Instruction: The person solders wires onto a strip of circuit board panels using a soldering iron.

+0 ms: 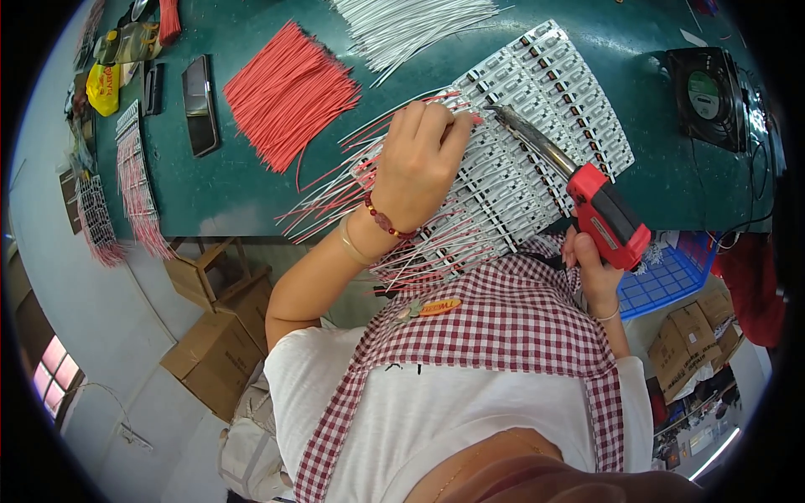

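My left hand is closed in a pinch over a sheet of white circuit boards, with a bit of red wire showing at the fingertips. My right hand grips a soldering iron with a red and black handle. The iron's dark tip points at the boards, just right of my left fingers. Red and white wires stick out from the sheet's left side, passing under my left hand and wrist. The sheet's near edge lies by my checked apron.
A pile of red wires and a bundle of white wires lie on the green table. At left are a phone and wired board strips. A black fan stands right, above a blue basket.
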